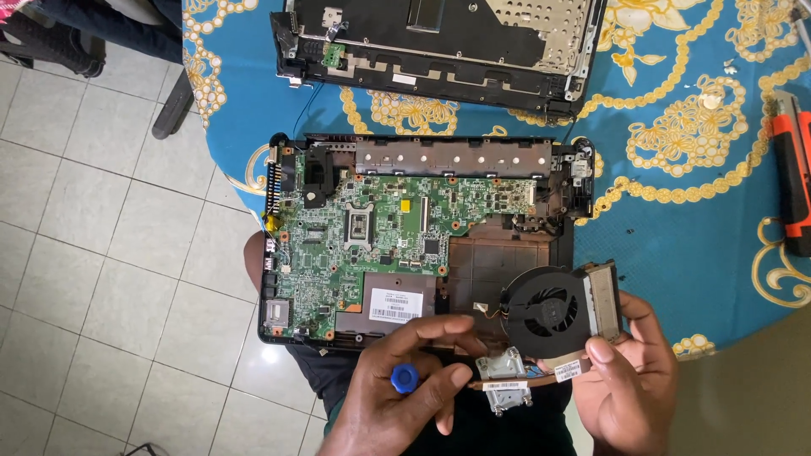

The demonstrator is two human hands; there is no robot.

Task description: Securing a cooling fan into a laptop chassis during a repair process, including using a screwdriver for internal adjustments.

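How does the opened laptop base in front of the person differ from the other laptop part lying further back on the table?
The laptop base shows a bare green circuit board; the far panel is mostly black with silver metal. The laptop base overhangs the table edge near the person; the far panel lies further back, cut off by the picture's top edge. Both rest on the blue patterned tablecloth, stripped open.

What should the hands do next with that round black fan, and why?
Probably set the round black fan with its copper heat pipe down on the blue patterned tablecloth. The right hand holds it lifted clear of the green circuit board, while the left hand is busy with a blue-handled screwdriver.
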